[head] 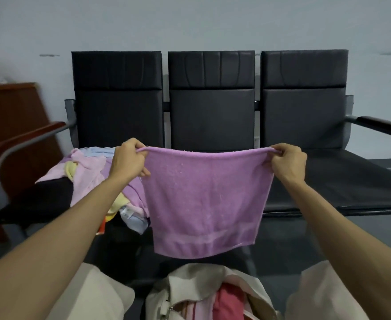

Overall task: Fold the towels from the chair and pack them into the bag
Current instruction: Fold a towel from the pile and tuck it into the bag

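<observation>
A purple towel (203, 199) hangs spread out in the air in front of the chairs. My left hand (127, 160) pinches its top left corner and my right hand (288, 161) pinches its top right corner. On the left seat lies a heap of towels (90, 172) in pink, yellow, pale blue and purple. An open beige bag (189, 287) stands on the floor below the hanging towel, between my knees, with pink and red towels (229, 301) inside.
A row of three joined black chairs (210, 118) stands against the grey wall, with armrests at both ends. The middle and right seats (342, 179) hold nothing. A brown wooden cabinet (12, 125) stands at the left.
</observation>
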